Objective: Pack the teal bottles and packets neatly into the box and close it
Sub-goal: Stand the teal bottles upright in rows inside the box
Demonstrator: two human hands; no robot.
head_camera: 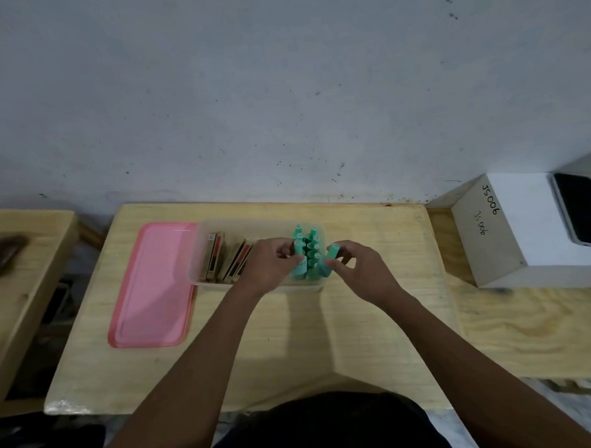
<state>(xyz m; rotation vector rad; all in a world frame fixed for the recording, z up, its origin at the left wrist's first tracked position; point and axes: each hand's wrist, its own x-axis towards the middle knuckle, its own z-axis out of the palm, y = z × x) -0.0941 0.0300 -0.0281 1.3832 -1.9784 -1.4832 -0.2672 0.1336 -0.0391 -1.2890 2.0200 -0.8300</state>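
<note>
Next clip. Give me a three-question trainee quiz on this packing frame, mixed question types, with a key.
1. True or false: the pink lid is on the box.
2. The packets stand in which end of the box: A left, B right?
3. What does the right hand hold?

Key: 1 false, it lies on the table beside the box. 2 A. 3 a teal bottle, at the right end by the other bottles; the left hand grips one too.

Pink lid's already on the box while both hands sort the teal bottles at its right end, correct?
Not quite. The head view shows the pink lid lying flat on the table, left of the open box. Both hands, left and right, do handle the teal bottles at its right end.
</note>
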